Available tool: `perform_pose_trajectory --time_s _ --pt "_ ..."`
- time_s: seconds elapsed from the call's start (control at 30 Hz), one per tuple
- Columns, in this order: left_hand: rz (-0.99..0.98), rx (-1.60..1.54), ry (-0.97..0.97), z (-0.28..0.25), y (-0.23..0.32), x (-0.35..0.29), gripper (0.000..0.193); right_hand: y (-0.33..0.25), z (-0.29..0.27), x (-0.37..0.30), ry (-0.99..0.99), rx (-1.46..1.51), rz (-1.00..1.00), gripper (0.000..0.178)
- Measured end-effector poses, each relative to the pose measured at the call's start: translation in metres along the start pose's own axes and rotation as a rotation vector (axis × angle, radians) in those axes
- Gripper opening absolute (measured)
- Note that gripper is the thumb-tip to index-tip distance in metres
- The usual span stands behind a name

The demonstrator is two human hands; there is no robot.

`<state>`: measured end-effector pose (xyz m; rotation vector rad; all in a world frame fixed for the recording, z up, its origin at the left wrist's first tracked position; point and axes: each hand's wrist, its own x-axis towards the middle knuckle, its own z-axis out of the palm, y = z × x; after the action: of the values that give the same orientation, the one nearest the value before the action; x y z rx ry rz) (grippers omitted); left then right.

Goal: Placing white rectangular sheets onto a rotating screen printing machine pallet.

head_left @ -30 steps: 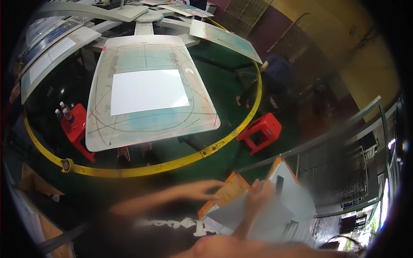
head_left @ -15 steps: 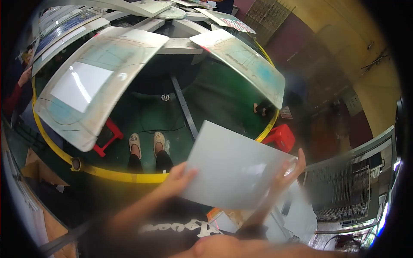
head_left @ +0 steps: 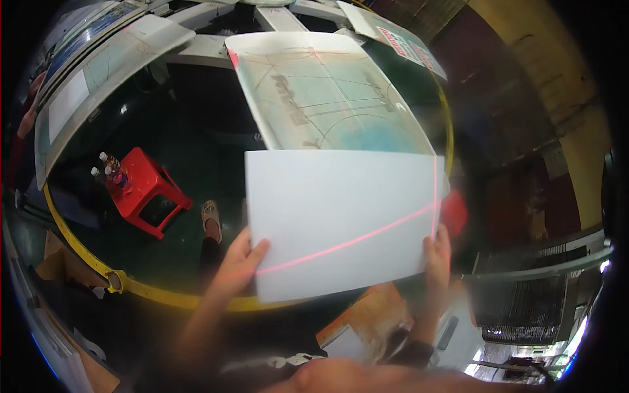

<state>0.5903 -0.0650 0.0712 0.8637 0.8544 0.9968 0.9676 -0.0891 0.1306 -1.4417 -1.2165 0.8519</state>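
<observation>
Between my two hands I hold a blank white sheet [head_left: 347,203] by its side edges. My left hand [head_left: 239,262] grips its lower left edge, thumb on top, and my right hand [head_left: 438,259] pinches the lower right edge. Pink-red laser lines cross the sheet, one slanting along its lower part and one running down near the right edge. Just beyond it lies a rounded, stained press board [head_left: 327,98], its near end covered by the sheet. Another such board [head_left: 141,52] at the far left carries a white sheet [head_left: 69,101].
A yellow ring rail [head_left: 164,295] curves around the rotating machine in front of me. A red stool [head_left: 147,190] with several bottles [head_left: 113,171] stands inside it at the left. At the left edge another person's hand [head_left: 27,123] shows. Drying racks [head_left: 524,295] stand at the right.
The boards have turned leftward, bringing the right one in front of me. My hands have levelled the sheet, and laser lines now fall on it. The bottle-topped stool has come into view.
</observation>
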Motion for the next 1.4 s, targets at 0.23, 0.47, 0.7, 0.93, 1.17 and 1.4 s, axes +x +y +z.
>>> perform_pose_trajectory --time_s 0.23,0.47,0.7,0.93,1.17,1.4 --pt "0.418 0.895 0.193 -0.009 0.010 0.027 0.038 0.023 -0.025 0.119 0.002 -0.101 0.091 0.035" --pt "0.501 1.235 0.348 -0.014 0.003 0.027 0.025 0.043 0.021 0.174 -0.177 -0.178 0.140 0.035" --pt "0.486 1.273 0.388 -0.018 0.007 0.026 0.027 0.051 0.055 0.191 -0.230 -0.082 0.165 0.038" --pt "0.435 1.268 0.395 -0.013 0.010 0.027 0.027 0.055 0.057 0.193 -0.273 -0.069 0.186 0.035" --pt "0.436 1.268 0.392 -0.014 0.010 0.027 0.027 0.052 0.063 0.191 -0.250 -0.094 0.165 0.035" --pt "0.435 1.282 0.398 -0.014 0.011 0.027 0.028 0.050 0.063 0.192 -0.240 -0.113 0.182 0.035"
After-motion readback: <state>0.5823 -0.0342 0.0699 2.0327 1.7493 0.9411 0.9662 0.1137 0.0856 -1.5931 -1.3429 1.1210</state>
